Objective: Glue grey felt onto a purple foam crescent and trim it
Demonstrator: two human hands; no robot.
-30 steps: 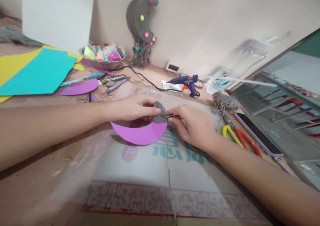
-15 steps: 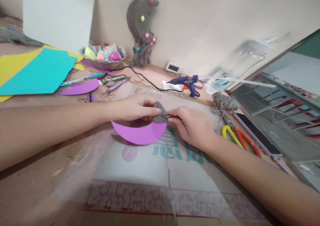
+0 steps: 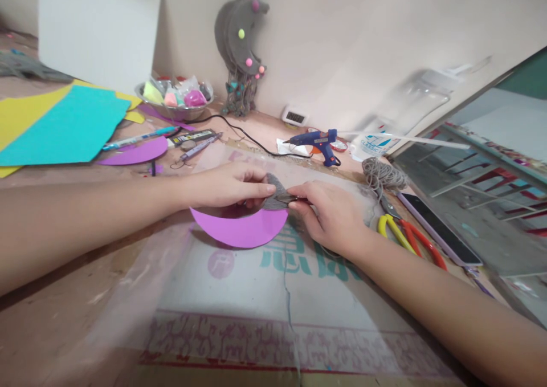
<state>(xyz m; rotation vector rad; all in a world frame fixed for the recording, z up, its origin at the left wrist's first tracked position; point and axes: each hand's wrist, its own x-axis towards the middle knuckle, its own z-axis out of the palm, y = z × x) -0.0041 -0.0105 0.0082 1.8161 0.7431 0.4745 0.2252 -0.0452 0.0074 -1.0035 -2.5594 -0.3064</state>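
A purple foam or paper crescent (image 3: 239, 230) hangs just above the plastic-covered work surface, its upper end wrapped in grey yarn. My left hand (image 3: 239, 184) is closed on this crescent, thumb on top at the wrapped part (image 3: 276, 196). Close beside it, my right hand (image 3: 322, 207) pinches grey yarn (image 3: 294, 198) between thumb and fingertips at the edge of the wrapping. The other fingers of my right hand are partly hidden. Behind my right hand lies a bundle of grey yarn (image 3: 382, 173).
Orange-and-yellow-handled scissors (image 3: 408, 236) and a phone (image 3: 440, 227) lie at right. A blue glue gun (image 3: 318, 142) stands behind my hands. At left are coloured sheets (image 3: 68, 127), pens (image 3: 141, 138) and a metal bowl (image 3: 183, 112). A grey yarn moon (image 3: 239, 39) hangs on the wall.
My right fingertips have shifted very slightly right with the yarn. The crescent's right tip also sits a little farther right. My left hand keeps its hold.
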